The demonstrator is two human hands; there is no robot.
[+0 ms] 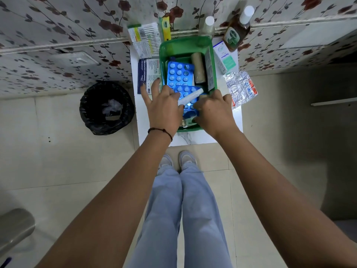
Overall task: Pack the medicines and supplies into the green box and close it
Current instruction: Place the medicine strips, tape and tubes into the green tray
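Note:
The green box (164, 53) stands open on a small white table (193, 139). Inside lie a blue blister pack (178, 74), a tan bandage roll (198, 67) and a flat carton on edge (209, 70). Both hands hover over the box's near end. My left hand (164, 107) and my right hand (212, 109) together hold a white tube (190, 96) above a second blue blister pack (188, 110). What lies under the hands in the box's near end is hidden.
Around the box lie a medicated dressing pack (144, 74), cotton swab packs (144, 34), a yellow sachet (166, 29), a white eye-drop carton (222, 57), a brown antiseptic bottle (234, 34), a clear bottle (208, 25) and foil strips (240, 88). A black bin (106, 107) stands left.

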